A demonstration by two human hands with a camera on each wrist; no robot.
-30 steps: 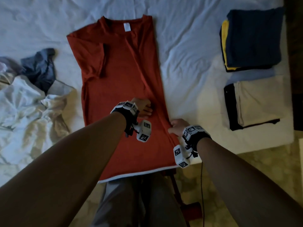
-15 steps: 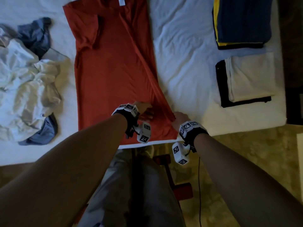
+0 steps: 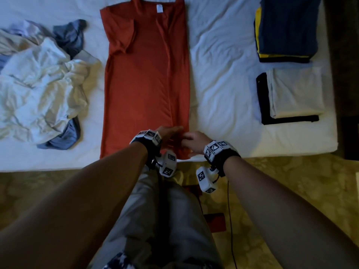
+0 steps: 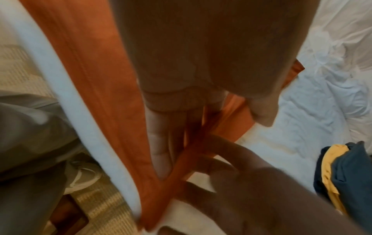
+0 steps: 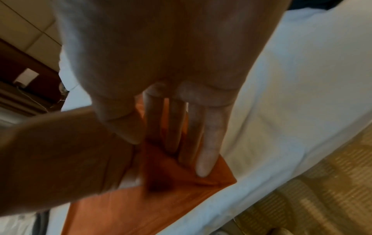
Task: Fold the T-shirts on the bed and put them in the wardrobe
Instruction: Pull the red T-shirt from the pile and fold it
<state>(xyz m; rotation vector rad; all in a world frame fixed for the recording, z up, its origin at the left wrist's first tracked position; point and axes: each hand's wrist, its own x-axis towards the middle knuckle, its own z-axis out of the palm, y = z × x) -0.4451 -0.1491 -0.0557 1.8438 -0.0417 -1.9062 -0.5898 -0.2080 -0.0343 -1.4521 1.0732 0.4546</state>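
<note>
Head view gives me the bed [image 3: 223, 78] first, its near edge running across just ahead of my knees, and the red T-shirt [image 3: 143, 80] lies lengthwise on it, collar far, hem at that edge. Its right side is already turned inward, I judge so the body narrows before the lengthwise fold.

On the left lies a heap of unfolded shirts [image 3: 38, 90], just beside the red one. On the right, well apart, sit two folded stacks: the navy and yellow stack [image 3: 287, 30] and the pale and black stack [image 3: 293, 94]. The bare sheet between shirt and stacks is my open room.

My left hand [image 3: 168, 133] lies flat, fingers straight, pressing the folded flap near the hem; it grips nothing. My right hand [image 3: 192, 141] has fingers extended onto the hem corner [image 5: 221, 178], smoothing it; I cannot tell whether the thumb pinches cloth. That corner sits right at the mattress edge, so I judge it could slip off.
</note>
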